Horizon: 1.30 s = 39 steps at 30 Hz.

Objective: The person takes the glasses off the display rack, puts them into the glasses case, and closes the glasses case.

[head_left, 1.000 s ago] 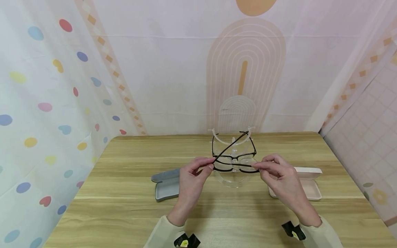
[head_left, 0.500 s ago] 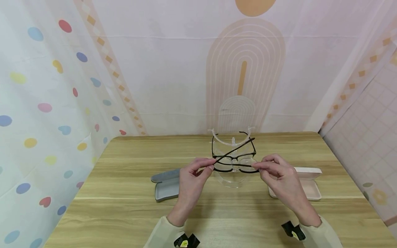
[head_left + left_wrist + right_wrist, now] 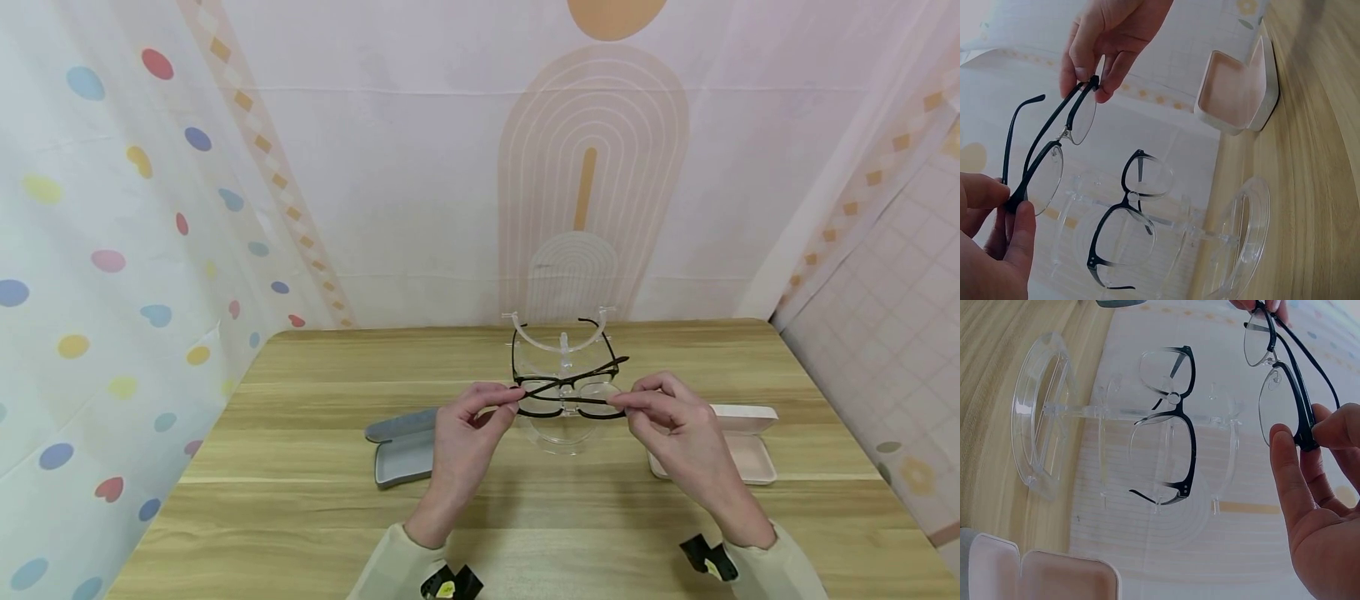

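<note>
Black half-rim eyeglasses [image 3: 540, 412] are held up in front of the clear stand, their front spanning both hands. My left hand [image 3: 467, 433] pinches the left hinge corner, and my right hand [image 3: 678, 433] grips the right end between thumb and fingers. One temple lies folded along the frame; the other slants from the left hinge, partly folded over the lenses. Behind them, a second pair of glasses [image 3: 1192, 437], black fading to clear, sits on the clear display stand [image 3: 1025, 419] with its temples open.
A grey glasses case [image 3: 405, 425] stands open on the wooden table [image 3: 315, 533], left of the stand and partly behind my left hand. An open pale pink case [image 3: 753, 458] lies to the right, partly covered by my right hand. A patterned curtain [image 3: 420, 208] hangs behind.
The left temple of the held glasses has swung down and rightward, from pointing up toward the stand's top to lying nearly across the front. Both hands have stayed almost in place.
</note>
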### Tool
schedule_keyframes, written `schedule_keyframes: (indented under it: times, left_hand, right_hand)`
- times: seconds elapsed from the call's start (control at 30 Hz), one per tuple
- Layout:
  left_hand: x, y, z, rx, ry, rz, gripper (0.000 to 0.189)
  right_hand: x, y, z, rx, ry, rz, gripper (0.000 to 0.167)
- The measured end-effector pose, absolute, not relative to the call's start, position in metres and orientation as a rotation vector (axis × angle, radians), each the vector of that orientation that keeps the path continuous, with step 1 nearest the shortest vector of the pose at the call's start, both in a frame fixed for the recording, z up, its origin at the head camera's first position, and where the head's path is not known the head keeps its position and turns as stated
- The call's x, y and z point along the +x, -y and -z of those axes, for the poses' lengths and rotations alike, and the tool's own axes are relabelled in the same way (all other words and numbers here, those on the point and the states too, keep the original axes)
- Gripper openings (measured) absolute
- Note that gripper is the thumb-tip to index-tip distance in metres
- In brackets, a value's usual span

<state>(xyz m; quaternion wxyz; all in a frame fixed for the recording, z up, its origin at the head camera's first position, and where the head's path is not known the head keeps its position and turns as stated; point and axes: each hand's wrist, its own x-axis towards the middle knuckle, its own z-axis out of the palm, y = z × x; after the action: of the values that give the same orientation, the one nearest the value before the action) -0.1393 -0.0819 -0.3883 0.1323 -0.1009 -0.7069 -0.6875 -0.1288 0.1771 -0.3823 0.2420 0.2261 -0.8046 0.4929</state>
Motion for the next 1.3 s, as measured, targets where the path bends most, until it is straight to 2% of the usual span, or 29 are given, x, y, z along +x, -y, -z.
schedule_keyframes:
  times: [0.43,1.1,1.3]
  left_hand:
    - [-0.1375,0.0817,0.3888,-0.291,2.049,2.002,0.02]
    - [-0.1355,0.0833,0.3892,-0.269,2.189,1.908,0.021]
    - [-0.136,0.0853,0.3901,-0.278,2.204,1.874,0.022]
  right_hand:
    - [-0.1286,-0.1766,0.3819,0.593,2.237,-1.337,0.038]
    - [-0.1263,-0.1742,0.3796,0.495,2.256,-1.473,0.022]
    - [-0.1282,-0.1732,0.3804,0.52,2.246,-1.463,0.023]
